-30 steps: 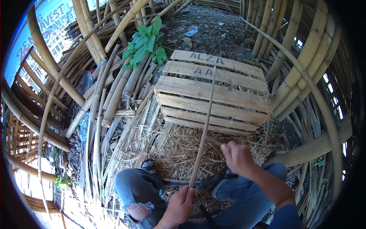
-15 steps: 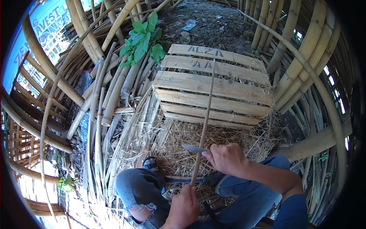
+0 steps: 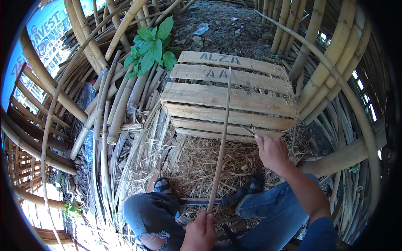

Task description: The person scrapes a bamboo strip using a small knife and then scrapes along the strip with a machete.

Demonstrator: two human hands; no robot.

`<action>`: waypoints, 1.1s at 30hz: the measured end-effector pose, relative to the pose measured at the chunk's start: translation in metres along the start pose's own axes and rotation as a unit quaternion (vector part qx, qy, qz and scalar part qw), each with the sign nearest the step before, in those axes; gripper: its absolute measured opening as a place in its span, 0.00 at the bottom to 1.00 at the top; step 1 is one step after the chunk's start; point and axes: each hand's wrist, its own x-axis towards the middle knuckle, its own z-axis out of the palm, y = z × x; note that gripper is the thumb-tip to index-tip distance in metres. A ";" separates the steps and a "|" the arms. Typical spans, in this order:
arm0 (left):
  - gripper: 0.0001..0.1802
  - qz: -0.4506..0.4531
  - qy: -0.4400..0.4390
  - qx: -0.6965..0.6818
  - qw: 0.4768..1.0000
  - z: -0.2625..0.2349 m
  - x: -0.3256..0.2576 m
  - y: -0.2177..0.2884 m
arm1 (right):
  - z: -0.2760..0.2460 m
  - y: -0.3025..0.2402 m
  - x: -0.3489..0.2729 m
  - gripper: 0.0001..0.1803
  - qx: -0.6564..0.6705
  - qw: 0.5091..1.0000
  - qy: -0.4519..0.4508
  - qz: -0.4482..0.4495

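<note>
My left hand [image 3: 199, 232] is closed around the lower end of a long, thin bamboo strip [image 3: 222, 144]. The strip slants up and away from me, and its far end lies over a slatted wooden crate [image 3: 228, 95]. My right hand [image 3: 273, 153] grips a knife [image 3: 248, 130], whose handle is hidden in the fist. The narrow-looking blade points up and left, apart from the strip and just in front of the crate's near lower edge. Pale shavings [image 3: 201, 161] cover the ground between my feet and the crate.
Bamboo poles [image 3: 119, 106] and split lengths are piled at the left, beside a leafy green plant [image 3: 150, 48]. Upright bamboo poles [image 3: 331, 62] stand at the right. A thick beam [image 3: 343, 154] lies near my right knee. Dark rubble [image 3: 226, 29] spreads behind the crate.
My right hand has moved up and to the right, taking the knife off the bamboo strip. The left hand keeps hold of the strip's lower end. The view has shifted slightly.
</note>
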 end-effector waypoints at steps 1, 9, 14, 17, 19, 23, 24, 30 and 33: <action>0.12 -0.037 -0.029 -0.073 0.996 -0.005 0.000 0.008 | -0.008 -0.006 -0.009 0.27 -0.006 1.000 -0.005 0.004; 0.15 -0.232 -0.211 -0.472 0.824 -0.011 0.009 -0.013 | -0.022 -0.065 -0.044 0.23 0.308 0.942 -0.103 -0.089; 0.14 -0.253 -0.142 -0.465 0.836 -0.021 -0.015 0.010 | -0.010 -0.064 -0.054 0.21 0.363 0.919 -0.155 -0.016; 0.13 -0.280 -0.080 -0.454 0.842 -0.020 -0.037 0.000 | -0.014 -0.068 -0.066 0.20 0.407 0.894 -0.187 0.033; 0.13 -0.295 -0.067 -0.446 0.842 -0.023 -0.047 -0.008 | -0.014 -0.076 -0.086 0.20 0.469 0.851 -0.229 0.052; 0.12 -0.296 -0.114 -0.530 0.787 -0.027 -0.059 -0.018 | -0.017 -0.101 -0.134 0.19 0.573 0.748 -0.315 0.116; 0.12 -0.303 -0.105 -0.556 0.766 -0.026 -0.059 -0.023 | -0.016 -0.106 -0.148 0.19 0.571 0.749 -0.316 0.116; 0.15 -0.247 -0.204 -0.521 0.791 -0.022 -0.054 -0.049 | -0.024 -0.142 -0.192 0.20 0.390 0.905 -0.168 0.020; 0.13 -0.207 -0.190 -0.477 0.833 -0.013 -0.057 -0.060 | -0.018 -0.148 -0.185 0.21 0.360 0.924 -0.128 0.002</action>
